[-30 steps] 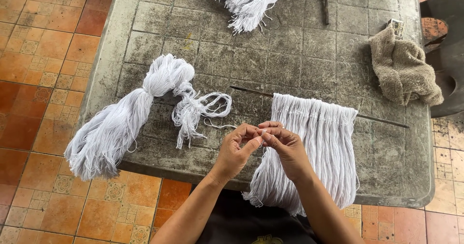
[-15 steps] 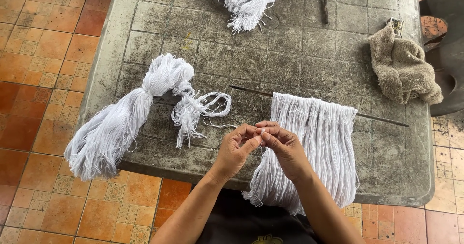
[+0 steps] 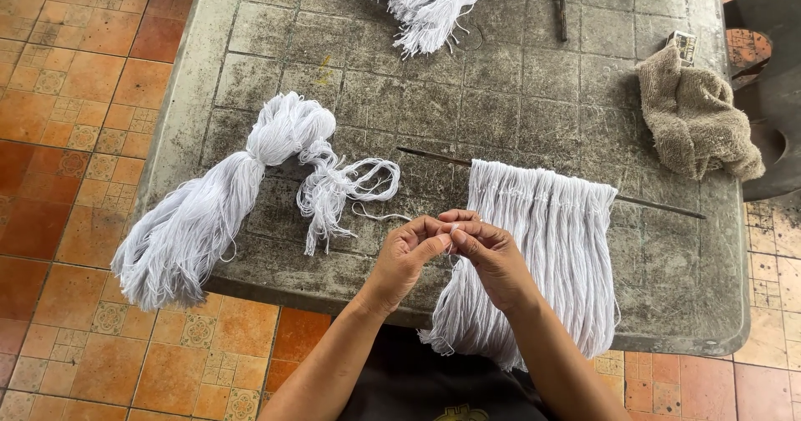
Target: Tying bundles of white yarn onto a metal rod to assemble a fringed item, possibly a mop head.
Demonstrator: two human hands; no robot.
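Pinching together at the near edge of the counter: left hand and right hand, fingers of both closed tip to tip on a thin white strand, which shows only as a small pale spot between the thumbs.

Directly behind and under the right hand: fringe of white yarn, many strands hung side by side on a thin dark rod, lying flat on the counter and spilling over its near edge toward the person's lap. Rod runs slantwise, its ends showing on both sides of the fringe.

Just left of the left hand: small loose tangle of white loops, with one stray strand trailing toward the fingers.

Farther left: large knotted hank of white yarn, its cut ends hanging off the counter's left corner.

Far side, beyond the fingers: second white yarn bundle, partly out of view.

Far right: crumpled beige cloth, a small box touching its upper edge.

Off the counter's right side: dark chair. Beneath all: orange tiled floor.

Containers: only the small box; contents not visible.
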